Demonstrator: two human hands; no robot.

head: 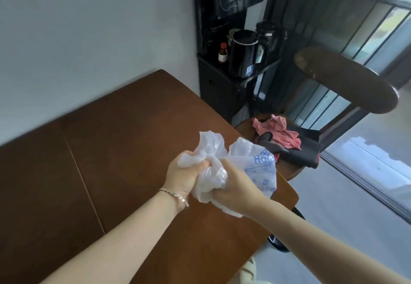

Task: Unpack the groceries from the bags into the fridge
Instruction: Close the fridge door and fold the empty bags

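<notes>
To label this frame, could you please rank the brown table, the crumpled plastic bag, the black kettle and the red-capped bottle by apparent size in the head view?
1. brown table
2. crumpled plastic bag, though nearness to the camera enlarges it against the kettle
3. black kettle
4. red-capped bottle

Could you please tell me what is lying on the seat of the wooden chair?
A crumpled pink cloth lies on black fabric on the seat. The plastic bag hides the seat's near part, so anything there cannot be seen.
</notes>
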